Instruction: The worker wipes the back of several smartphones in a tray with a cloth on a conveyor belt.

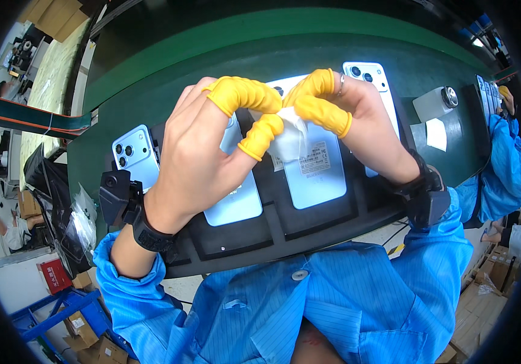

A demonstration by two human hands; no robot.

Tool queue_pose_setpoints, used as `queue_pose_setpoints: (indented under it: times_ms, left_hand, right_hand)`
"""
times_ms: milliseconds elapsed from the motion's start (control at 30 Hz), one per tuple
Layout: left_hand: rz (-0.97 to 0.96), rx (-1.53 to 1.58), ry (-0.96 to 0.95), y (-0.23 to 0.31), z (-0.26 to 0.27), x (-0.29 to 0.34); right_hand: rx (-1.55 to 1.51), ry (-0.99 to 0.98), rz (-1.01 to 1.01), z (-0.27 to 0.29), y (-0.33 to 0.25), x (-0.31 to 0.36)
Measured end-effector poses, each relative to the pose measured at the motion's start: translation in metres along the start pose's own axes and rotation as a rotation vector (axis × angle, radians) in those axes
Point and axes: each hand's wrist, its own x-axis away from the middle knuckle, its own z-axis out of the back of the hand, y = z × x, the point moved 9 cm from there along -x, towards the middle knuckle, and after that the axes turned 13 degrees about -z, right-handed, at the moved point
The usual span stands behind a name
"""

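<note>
Both of my hands meet over the middle of the bench, pinching a crumpled thin white cloth (289, 142) between thumb and fingertips. Yellow finger cots cover the thumb and forefinger of my left hand (203, 142) and the gripping digits of my right hand (363, 112). Beneath the cloth lies a light-blue phone (322, 187), back up, with a printed label on it. Another phone (234, 206) is partly hidden under my left hand. Further phones lie at the left (136, 151) and behind my right hand (366, 71).
The phones rest in a black compartmented tray (227, 247) on a green bench (194, 70). A white bottle (430, 107) and a white paper slip (436, 134) stand to the right. Beyond them works a person in a blue sleeve (503, 164). Clear plastic (81, 218) hangs at left.
</note>
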Motion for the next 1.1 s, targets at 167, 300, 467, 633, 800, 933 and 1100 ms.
queue_pose_setpoints:
  times_ms: [167,300,467,633,800,933,1100]
  left_hand:
    - [0.005,-0.019,-0.044,0.0,-0.001,0.004]
    - [0.105,0.148,0.044,-0.006,0.002,0.004]
    - [0.114,0.18,0.026,-0.009,0.008,0.002]
    - [0.071,0.16,-0.005,-0.007,0.004,0.002]
    - [0.18,0.417,0.096,-0.004,0.006,0.004]
    - [-0.08,0.084,-0.44,0.05,-0.051,0.009]
    - [-0.148,0.143,-0.648,0.066,-0.084,0.041]
  right_hand:
    - [0.016,-0.009,-0.004,-0.005,-0.003,0.002]
    - [0.169,0.091,0.162,-0.005,-0.016,0.007]
    - [0.114,0.088,0.041,0.0,-0.006,0.001]
    - [0.03,-0.056,-0.075,-0.006,-0.003,-0.001]
    - [0.017,0.031,0.216,0.043,-0.023,-0.005]
    - [1.022,0.299,0.449,0.047,-0.038,-0.012]
    - [1.145,0.117,0.631,0.028,-0.01,0.007]
